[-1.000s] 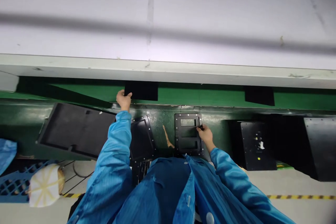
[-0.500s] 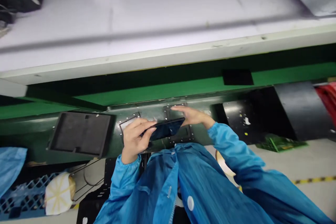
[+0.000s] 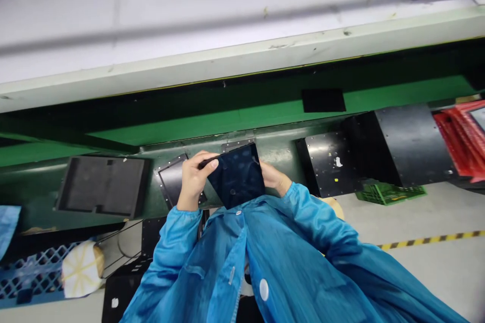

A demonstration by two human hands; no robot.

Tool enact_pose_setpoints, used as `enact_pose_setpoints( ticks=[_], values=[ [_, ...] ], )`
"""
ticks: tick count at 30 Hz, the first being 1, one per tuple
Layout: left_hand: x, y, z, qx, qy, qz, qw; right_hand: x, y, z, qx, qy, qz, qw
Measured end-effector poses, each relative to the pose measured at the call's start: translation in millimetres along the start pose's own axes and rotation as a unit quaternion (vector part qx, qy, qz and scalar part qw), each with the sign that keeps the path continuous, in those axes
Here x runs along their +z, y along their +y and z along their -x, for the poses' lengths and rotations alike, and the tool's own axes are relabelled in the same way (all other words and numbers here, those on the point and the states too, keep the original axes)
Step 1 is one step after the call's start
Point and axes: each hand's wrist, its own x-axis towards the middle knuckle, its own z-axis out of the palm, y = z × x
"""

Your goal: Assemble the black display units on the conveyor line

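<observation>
A dark tablet (image 3: 238, 176) with a glossy screen is tilted up in front of my body, its screen towards me. My left hand (image 3: 196, 176) pinches its upper left corner, thumb on the front face and fingers behind. At the right edge my right hand (image 3: 273, 176) grips the tablet, its fingers mostly hidden behind it. Below the tablet lies the dark green bench (image 3: 280, 136). Dark plates with screws, one of them a framed panel (image 3: 174, 181), sit on the bench near my left hand and behind the tablet.
A black foam tray (image 3: 104, 186) lies to the left on the bench. To the right stand black boxes (image 3: 331, 164), a green crate (image 3: 390, 193) and red packaging (image 3: 458, 136). A white shelf edge (image 3: 242, 63) runs across above my hands. A blue crate (image 3: 38, 275) stands at lower left.
The tablet has turned from nearly edge-on to showing its screen. My right hand, earlier open beside it, has come to its right edge. The view has shifted to the right and down.
</observation>
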Motion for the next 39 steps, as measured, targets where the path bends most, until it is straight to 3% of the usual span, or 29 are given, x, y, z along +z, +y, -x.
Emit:
enact_pose_setpoints(
  ticks=[5,9,11,14,17,20,23,28,33,39],
  values=[
    [23.6,-28.6,-36.1,-0.151,0.000,0.130,0.980,2.3,9.7,-1.5,0.026,0.039,-0.082,0.996],
    [28.9,-51.1,-44.5,-0.179,0.015,0.127,0.976,-3.2,8.0,-6.9,0.034,0.095,-0.102,0.990],
    [23.9,-61.7,-33.7,-0.166,0.064,0.107,0.978,-3.1,4.4,-11.5,0.021,0.109,-0.135,0.985],
    [16.0,-74.4,3.9,-0.155,0.152,0.093,0.972,1.2,-1.9,-17.5,-0.057,0.133,-0.182,0.973],
    [19.7,-81.9,52.4,-0.123,0.146,0.072,0.979,7.7,-3.7,-20.0,-0.126,0.158,-0.202,0.958],
    [36.7,-83.5,85.0,-0.077,0.016,0.061,0.995,15.7,2.4,-18.8,-0.159,0.176,-0.213,0.948],
    [56.4,-81.2,89.3,-0.071,-0.067,0.028,0.995,26.1,14.1,-15.3,-0.141,0.166,-0.207,0.954],
    [76.6,-79.6,66.5,-0.078,-0.073,0.025,0.994,44.6,33.7,-10.3,-0.077,0.094,-0.199,0.972],
    [86.2,-76.0,52.7,-0.083,-0.097,0.030,0.991,53.7,42.8,-7.3,-0.074,0.096,-0.188,0.975],
    [107.0,-50.4,54.6,0.027,0.026,-0.054,0.998,47.8,44.7,-11.2,-0.048,0.093,-0.196,0.975]
  ],
)
